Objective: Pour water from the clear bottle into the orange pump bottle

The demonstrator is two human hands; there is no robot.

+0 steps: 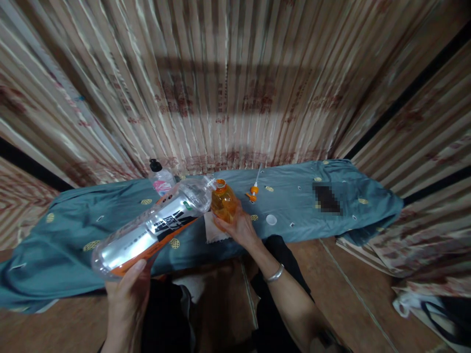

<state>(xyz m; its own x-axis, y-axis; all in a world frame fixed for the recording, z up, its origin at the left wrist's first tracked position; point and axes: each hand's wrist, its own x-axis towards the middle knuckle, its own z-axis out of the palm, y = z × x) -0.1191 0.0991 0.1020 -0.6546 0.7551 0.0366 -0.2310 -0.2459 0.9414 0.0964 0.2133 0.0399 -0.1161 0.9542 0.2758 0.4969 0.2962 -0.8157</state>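
My left hand [130,287] is wrapped round the lower part of a large clear plastic bottle [147,233] with a silver and orange label. That bottle is tipped to the right, its neck at the mouth of a small translucent orange bottle [222,203]; whether the two touch, I cannot tell. Closed around the orange bottle, my right hand [241,226] keeps it nearly upright. An orange and white pump top [253,191] with a long tube lies to the right. A white paper or cloth piece [213,230] is beneath the orange bottle.
A clear bottle with a black top [162,181] stands behind the large one. On the teal cloth-covered table [294,196] lie a white round disc [271,219] and a blurred-out dark object [327,199]. Pleated curtains [228,88] hang close behind and at both sides.
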